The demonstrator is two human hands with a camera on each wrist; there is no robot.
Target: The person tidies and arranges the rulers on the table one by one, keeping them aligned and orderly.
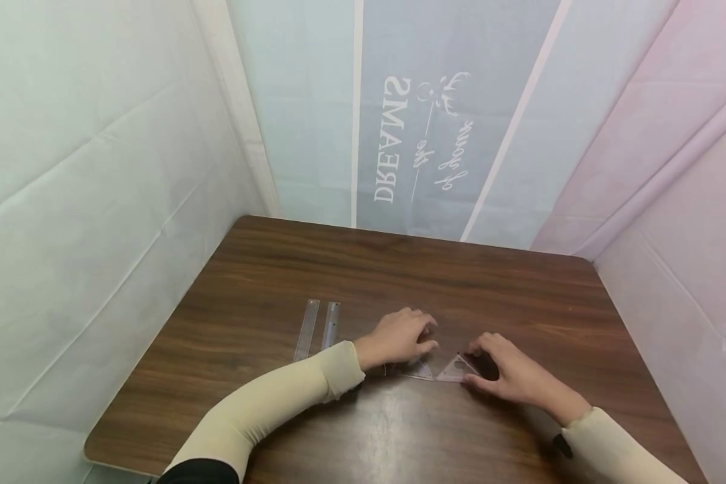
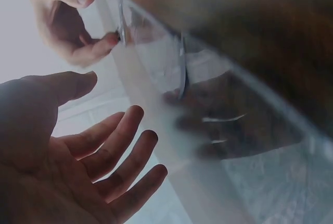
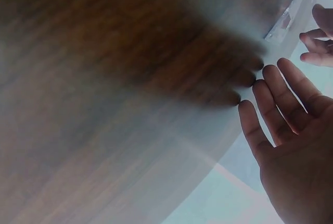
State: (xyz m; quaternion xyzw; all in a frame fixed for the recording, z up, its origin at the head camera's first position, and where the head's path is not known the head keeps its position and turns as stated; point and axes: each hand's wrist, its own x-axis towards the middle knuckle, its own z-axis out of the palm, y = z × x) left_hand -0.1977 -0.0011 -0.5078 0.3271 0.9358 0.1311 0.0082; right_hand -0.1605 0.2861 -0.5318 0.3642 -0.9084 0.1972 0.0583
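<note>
Two clear plastic drawing pieces lie on the wooden table between the hands. A small clear set square point(image 1: 456, 368) is at the right hand point(image 1: 508, 370), whose thumb and fingertips rest at its right side, spread apart. In the left wrist view a fingertip of that hand meets the edge of a clear piece. My left hand point(image 1: 399, 336) hovers over the other clear drawing piece point(image 1: 422, 370), its fingers loosely bent and holding nothing. Part of this piece is hidden under the hand and wrist; the left wrist view shows its long straight edge point(image 2: 244, 75).
Two clear rulers, one point(image 1: 307, 326) left of the other point(image 1: 332, 323), lie side by side beyond the left forearm, their near ends by the sleeve. The brown table point(image 1: 460, 282) has rounded corners. Hanging cloth point(image 1: 314, 134) encloses its back and sides.
</note>
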